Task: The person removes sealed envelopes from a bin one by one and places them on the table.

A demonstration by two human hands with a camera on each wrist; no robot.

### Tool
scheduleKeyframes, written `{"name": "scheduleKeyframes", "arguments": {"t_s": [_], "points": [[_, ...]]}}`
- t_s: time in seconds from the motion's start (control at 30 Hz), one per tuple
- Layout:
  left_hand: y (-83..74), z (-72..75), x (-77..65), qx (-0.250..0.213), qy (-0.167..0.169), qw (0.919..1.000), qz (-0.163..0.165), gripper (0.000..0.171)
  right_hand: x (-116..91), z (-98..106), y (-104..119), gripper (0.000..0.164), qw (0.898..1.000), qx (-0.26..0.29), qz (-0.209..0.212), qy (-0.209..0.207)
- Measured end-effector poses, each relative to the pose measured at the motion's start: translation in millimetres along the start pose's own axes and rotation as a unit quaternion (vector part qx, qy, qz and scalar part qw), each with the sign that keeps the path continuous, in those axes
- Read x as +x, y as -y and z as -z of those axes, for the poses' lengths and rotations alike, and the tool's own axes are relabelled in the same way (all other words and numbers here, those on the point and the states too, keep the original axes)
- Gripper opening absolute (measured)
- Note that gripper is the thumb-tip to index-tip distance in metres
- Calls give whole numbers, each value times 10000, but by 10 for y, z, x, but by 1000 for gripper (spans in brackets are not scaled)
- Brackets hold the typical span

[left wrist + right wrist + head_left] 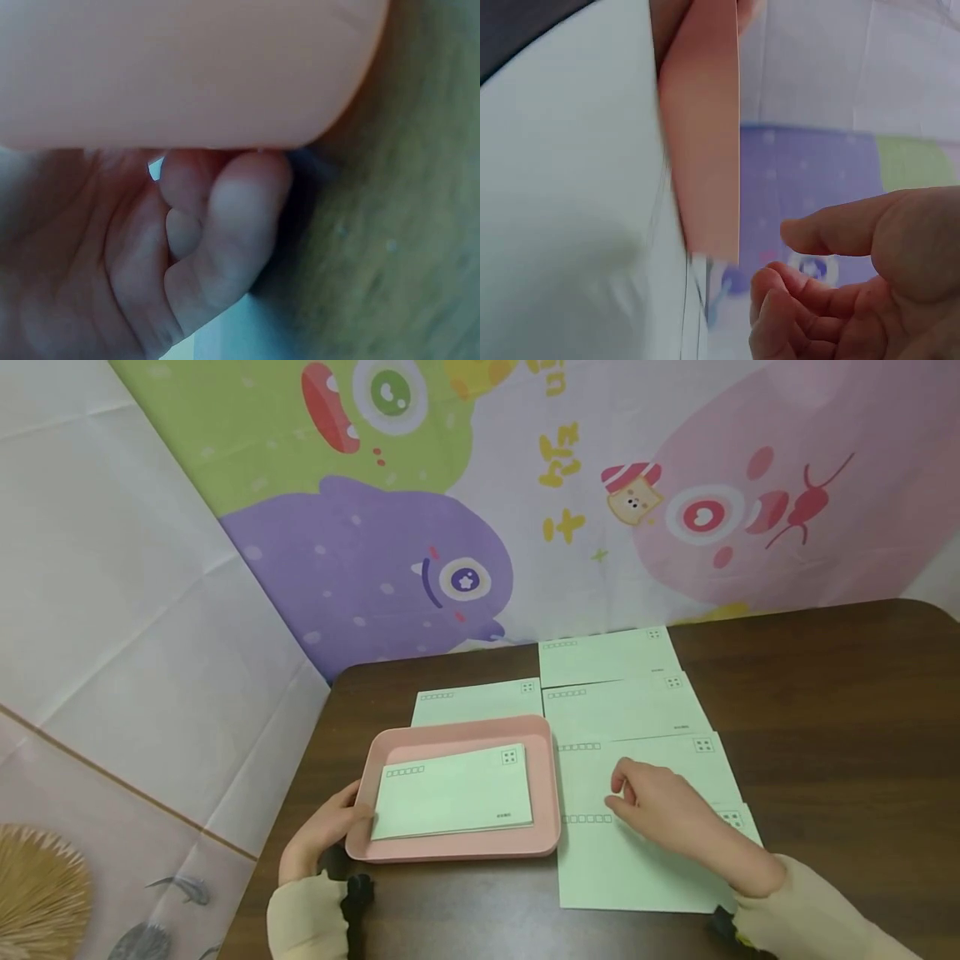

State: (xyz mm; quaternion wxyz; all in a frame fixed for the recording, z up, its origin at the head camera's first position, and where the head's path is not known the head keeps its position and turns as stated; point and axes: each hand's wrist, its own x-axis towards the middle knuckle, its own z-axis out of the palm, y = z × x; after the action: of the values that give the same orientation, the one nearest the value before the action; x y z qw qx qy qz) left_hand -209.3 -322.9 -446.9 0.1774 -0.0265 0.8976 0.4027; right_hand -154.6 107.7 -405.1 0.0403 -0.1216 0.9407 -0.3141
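A pink tray sits on the table, with a small stack of pale green envelopes inside it. My left hand holds the tray by its left edge, the thumb over the rim. In the left wrist view, curled fingers lie against the tray's side. Over the envelopes laid out at the right, my right hand hovers with loosely bent fingers. The right wrist view shows a gap between thumb and fingertips, with nothing held.
Several envelopes form an overlapping column right of the tray, up to the cartoon-printed backdrop. Another envelope lies behind the tray, partly hidden by it. Brown tabletop extends to the right. A white wall covering stands at the left.
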Motion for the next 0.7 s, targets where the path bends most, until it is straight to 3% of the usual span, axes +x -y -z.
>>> {"name": "scheduleKeyframes", "arguments": {"t_s": [0.3, 0.47, 0.7], "points": [[-24, -6, -11, 45, 33, 10000, -30, 60, 278, -255, 402, 7, 9996, -122, 157, -180], [-12, 0, -18, 38, 61, 10000, -42, 59, 433, -354, 536, 9, 9976, -305, 504, -366], [-8, 12, -23, -50, 131, 9999, -97, 58, 627, -510, 656, 23, 9985, -174, 496, -127]]}}
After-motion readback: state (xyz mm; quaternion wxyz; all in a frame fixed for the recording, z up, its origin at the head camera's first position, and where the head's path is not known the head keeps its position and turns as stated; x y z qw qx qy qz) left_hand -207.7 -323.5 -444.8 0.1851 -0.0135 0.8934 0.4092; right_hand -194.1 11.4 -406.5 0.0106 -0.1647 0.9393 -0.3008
